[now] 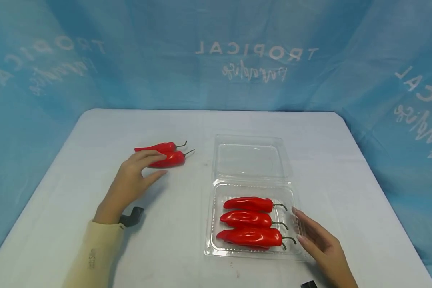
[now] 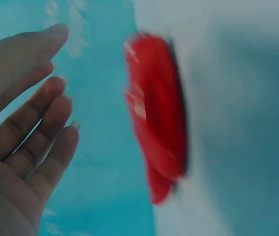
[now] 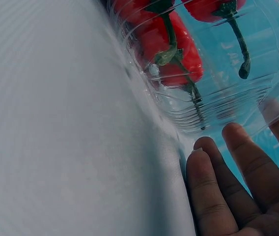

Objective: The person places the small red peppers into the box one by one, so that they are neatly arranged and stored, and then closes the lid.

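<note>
Two red chili peppers [image 1: 174, 158] lie side by side on the white table's left half, green stems pointing right. My left hand [image 1: 137, 172] is over their left part, thumb and fingers spread apart and holding nothing. In the left wrist view, a gap shows between the left hand [image 2: 31, 118] and the blurred peppers [image 2: 156, 108]. A clear plastic clamshell box [image 1: 216, 192] holds several more red peppers [image 1: 250, 237], one partly hidden under the nearest. At the box's right wall rest the loosely extended fingertips of my right hand [image 1: 322, 244]; one finger overlaps the clear wall in the right wrist view.
The box's lid [image 1: 250, 160] lies folded back on the table, away from me. A white cloth covers the table [image 1: 173, 224]. Blue printed curtains [image 1: 158, 60] hang behind it and along both sides. Black wrist devices [image 1: 132, 217] sit by both hands.
</note>
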`<state>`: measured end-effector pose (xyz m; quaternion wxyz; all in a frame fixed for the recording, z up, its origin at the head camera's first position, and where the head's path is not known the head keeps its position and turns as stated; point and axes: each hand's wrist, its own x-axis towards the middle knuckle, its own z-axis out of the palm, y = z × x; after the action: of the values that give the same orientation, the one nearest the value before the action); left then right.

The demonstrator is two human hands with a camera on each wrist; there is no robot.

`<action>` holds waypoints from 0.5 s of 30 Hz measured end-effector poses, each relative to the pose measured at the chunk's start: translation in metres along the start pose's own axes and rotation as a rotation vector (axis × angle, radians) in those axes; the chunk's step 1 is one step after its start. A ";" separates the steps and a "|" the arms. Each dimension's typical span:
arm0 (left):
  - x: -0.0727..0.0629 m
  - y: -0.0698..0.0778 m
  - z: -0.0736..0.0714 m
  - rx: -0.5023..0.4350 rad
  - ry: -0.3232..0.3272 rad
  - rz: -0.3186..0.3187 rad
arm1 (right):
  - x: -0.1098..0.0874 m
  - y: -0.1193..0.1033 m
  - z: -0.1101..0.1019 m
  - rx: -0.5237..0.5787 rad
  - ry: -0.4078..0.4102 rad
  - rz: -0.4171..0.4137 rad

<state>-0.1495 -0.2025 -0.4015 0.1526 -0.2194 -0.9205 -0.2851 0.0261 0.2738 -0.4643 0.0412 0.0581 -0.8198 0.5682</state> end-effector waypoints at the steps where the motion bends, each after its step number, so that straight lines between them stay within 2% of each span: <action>1: 0.001 -0.008 0.001 0.000 -0.009 -0.058 | 0.000 0.000 0.000 0.003 -0.002 0.006; 4: 0.003 -0.028 0.006 -0.016 -0.032 -0.195 | 0.001 -0.001 0.002 0.008 0.003 0.035; 6: 0.002 -0.038 0.009 -0.020 -0.037 -0.233 | 0.001 -0.002 0.003 -0.005 0.006 0.043; 8: 0.001 -0.044 0.012 -0.021 -0.030 -0.243 | 0.000 -0.002 0.003 -0.013 0.013 0.046; 12: 0.001 -0.051 0.019 -0.023 -0.007 -0.223 | -0.001 -0.004 0.003 -0.007 0.023 0.049; 15: 0.001 -0.053 0.022 -0.026 -0.017 -0.224 | -0.001 -0.005 0.002 -0.002 0.028 0.061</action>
<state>-0.1800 -0.2283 -0.4424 0.1092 -0.1195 -0.9367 -0.3104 0.0275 0.2698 -0.4603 0.0355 0.0249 -0.8211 0.5691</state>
